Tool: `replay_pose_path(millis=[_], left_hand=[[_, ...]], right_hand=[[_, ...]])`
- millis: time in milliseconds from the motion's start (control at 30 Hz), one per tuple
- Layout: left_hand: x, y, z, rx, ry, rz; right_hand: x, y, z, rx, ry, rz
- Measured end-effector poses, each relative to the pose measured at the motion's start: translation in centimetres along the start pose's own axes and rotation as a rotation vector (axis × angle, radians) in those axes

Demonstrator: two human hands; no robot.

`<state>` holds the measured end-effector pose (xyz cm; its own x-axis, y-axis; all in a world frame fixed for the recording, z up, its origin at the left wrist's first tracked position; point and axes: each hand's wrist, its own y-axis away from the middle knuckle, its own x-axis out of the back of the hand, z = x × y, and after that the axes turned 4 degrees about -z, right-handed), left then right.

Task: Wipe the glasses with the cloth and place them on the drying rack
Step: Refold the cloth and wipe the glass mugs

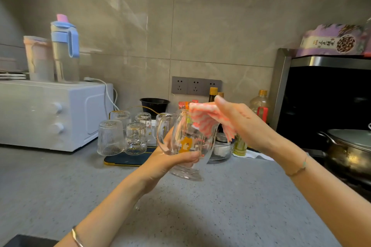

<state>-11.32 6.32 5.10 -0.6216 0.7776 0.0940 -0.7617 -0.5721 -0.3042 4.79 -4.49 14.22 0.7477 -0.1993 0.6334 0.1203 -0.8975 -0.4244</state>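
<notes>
A bangle [77, 235] sits on my left wrist, low over the speckled grey bench [230, 216]. Above the bench my left hand [170, 160] grips the glass [187, 144] with its fingers curled round the lower body, just over the foot. The glass is held off the bench, tilted with its mouth up and away from me and its handle to the left. It carries an orange bear print. There is small red lettering beside the bear, too blurred for me to read.

My right hand [239, 124], with a thin bracelet [297, 168] on the wrist, pinches the pink-and-white striped cloth [206, 118]. The thumb points up, and the cloth is bunched at the mouth of the glass.

Just behind, the rack [124, 161], a dark tray with a gold frame, holds several glasses upside down, a ribbed one [110, 138] nearest. A steel pot [349, 146] stands to the right and a white oven [50, 114] to the left, with a blue-lidded bottle [64, 50] on top. Three sockets [195, 86] sit in the tiled wall. A purple box [331, 40] at far right bears printed script I cannot make out.
</notes>
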Motion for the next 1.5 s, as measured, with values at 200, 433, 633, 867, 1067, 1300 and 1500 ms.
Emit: replay_pose_path(millis=[200, 433, 633, 867, 1067, 1300, 1500], left_hand=[[0.0, 0.5, 0.2, 0.026, 0.043, -0.045], [-0.3, 0.0, 0.9, 0.052, 0.063, -0.141], [-0.3, -0.2, 0.8, 0.062, 0.132, -0.189], [-2.1, -0.2, 0.6, 0.039, -0.08, 0.197], [-4.5, -1.7, 0.2, -0.288, -0.867, 0.61], [-3.7, -2.0, 1.2, -0.271, -0.605, 0.519], [-2.6, -0.8, 2.4, -0.287, -0.305, 0.318]], right_hand=[[1.3, 0.1, -1.3, -0.085, -0.038, -0.074], [-0.3, -1.0, -0.4, 0.037, 0.158, 0.017], [-1.8, -1.3, 0.8, 0.104, 0.078, 0.205], [-1.6, -2.7, 2.1, 0.13, 0.259, 0.472], [-2.6, -4.3, 1.7, 0.181, 0.412, 0.633], [-2.7, -4.7, 0.9, 0.29, 0.513, 0.611], [-1.7, -3.5, 0.0, 0.458, 0.284, 0.468]])
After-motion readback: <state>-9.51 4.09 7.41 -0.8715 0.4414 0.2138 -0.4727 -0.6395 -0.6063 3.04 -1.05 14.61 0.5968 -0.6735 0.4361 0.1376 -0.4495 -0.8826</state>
